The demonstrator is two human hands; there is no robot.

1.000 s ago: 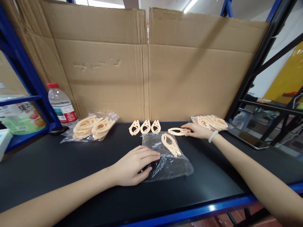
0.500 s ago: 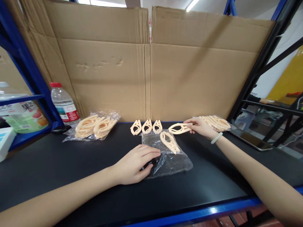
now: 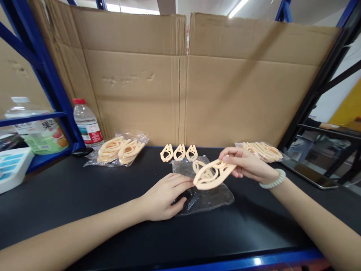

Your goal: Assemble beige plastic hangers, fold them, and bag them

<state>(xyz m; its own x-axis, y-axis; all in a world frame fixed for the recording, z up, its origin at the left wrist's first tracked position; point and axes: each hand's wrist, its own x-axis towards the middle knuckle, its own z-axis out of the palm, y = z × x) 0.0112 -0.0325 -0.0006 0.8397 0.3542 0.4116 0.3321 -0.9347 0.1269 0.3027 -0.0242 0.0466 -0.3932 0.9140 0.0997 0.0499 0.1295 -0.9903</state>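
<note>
My right hand (image 3: 248,165) pinches a cream folding hanger (image 3: 211,180), folded flat, by one end. It is raised above a clear plastic bag (image 3: 218,197) on the black table. A second folded hanger (image 3: 199,165) lies at the bag and is partly covered by the held one. My left hand (image 3: 166,197) is at the bag's left edge, its fingers curled on the film; a dark patch shows beneath them that I cannot make out. Behind the bag, three small cream pieces (image 3: 179,153) stand in a row, shaped like smaller folded hangers.
Bagged hangers lie to the left (image 3: 121,150) and to the right (image 3: 262,150). A red-capped bottle (image 3: 88,126) stands at the back left, near a large labelled jug (image 3: 39,131). A flat tablet-like device (image 3: 310,175) lies at the right. Cardboard (image 3: 135,82) walls off the back.
My right hand has lifted the hanger off the table and brought it nearer, over the bag and the other hanger. My left hand stays at the bag. The view has shifted slightly.
</note>
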